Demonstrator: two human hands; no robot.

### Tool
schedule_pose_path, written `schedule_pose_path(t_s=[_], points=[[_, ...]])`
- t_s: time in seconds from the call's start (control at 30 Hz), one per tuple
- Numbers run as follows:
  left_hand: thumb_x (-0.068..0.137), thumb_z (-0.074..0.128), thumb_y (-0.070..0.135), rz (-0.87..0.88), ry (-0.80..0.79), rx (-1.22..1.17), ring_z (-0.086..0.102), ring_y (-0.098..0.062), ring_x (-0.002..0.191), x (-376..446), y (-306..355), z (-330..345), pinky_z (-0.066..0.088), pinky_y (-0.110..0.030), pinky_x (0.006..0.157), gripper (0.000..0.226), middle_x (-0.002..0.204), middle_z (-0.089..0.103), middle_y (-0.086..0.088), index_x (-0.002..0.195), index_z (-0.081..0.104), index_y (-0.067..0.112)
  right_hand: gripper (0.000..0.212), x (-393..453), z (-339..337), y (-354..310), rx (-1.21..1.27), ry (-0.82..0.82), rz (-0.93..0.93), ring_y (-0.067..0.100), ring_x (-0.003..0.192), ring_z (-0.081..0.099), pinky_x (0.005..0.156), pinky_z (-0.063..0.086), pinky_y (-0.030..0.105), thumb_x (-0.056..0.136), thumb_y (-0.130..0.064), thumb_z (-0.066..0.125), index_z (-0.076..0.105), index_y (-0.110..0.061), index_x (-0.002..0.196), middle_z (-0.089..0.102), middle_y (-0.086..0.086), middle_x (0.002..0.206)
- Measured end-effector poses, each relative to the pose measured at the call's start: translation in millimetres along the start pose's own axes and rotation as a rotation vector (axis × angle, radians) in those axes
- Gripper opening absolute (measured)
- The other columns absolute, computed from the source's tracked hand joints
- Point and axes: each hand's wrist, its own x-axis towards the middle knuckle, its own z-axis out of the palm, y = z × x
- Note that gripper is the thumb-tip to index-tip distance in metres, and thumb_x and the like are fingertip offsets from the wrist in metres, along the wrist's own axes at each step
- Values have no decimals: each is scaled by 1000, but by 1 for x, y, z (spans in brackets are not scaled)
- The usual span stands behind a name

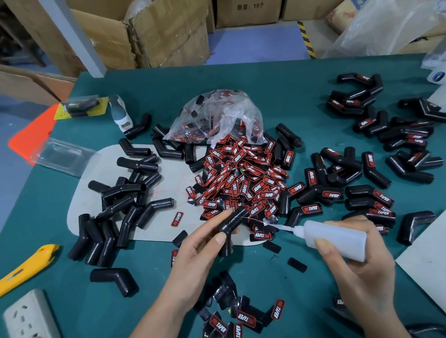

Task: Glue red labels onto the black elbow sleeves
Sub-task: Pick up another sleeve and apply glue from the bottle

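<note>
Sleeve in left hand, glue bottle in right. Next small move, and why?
Probably squeeze glue onto the sleeve: the left hand holds it bare, with no label on it, and the right hand aims the bottle nozzle toward it, just short.

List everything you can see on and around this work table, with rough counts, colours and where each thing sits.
Unlabelled elbow sleeves: dozens, black, table's left side.
Labelled sleeves: dozens, black with red labels, right side.
Loose labels: large heap, red and black, centre, spilling from a clear plastic bag.
Smaller label pile: near edge, between the arms.
Utility knife: one, yellow, left edge.
Power strip: one, white, near left corner.
Cardboard boxes: several, brown, behind the table.
Green table.
Left hand: holds one black sleeve.
Right hand: holds white glue bottle, nozzle pointing toward that sleeve.
</note>
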Motion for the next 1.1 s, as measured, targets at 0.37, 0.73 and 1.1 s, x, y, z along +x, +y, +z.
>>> schedule_pose_path(t_s=[0.37, 0.73, 1.1], points=[[97, 68, 38, 15, -1, 76, 61, -20, 129, -1, -1, -1, 45, -37, 108, 46, 143, 67, -1, 142, 65, 36, 29, -1, 2, -2, -3, -18, -27, -2, 88, 64, 72, 45, 6, 82, -42, 69, 62, -59, 104, 63, -27, 99], [96, 70, 40, 23, 23, 44, 58, -17, 131, 0, 0, 0, 40, -35, 108, 47, 144, 66, -3, 143, 65, 34, 24, -2, 1, 6, 38, -15, 19, 6, 86, 66, 73, 49, 13, 81, -43, 70, 65, -54, 102, 66, -20, 97], [98, 67, 51, 55, 70, 24, 64, -14, 117, 2, -1, -1, 49, -22, 96, 47, 129, 73, -8, 140, 65, 31, 37, 12, 1, 33, 120, -46, 286, 18, 102, 75, 86, 60, 31, 85, -35, 84, 69, -37, 119, 73, -6, 115]])
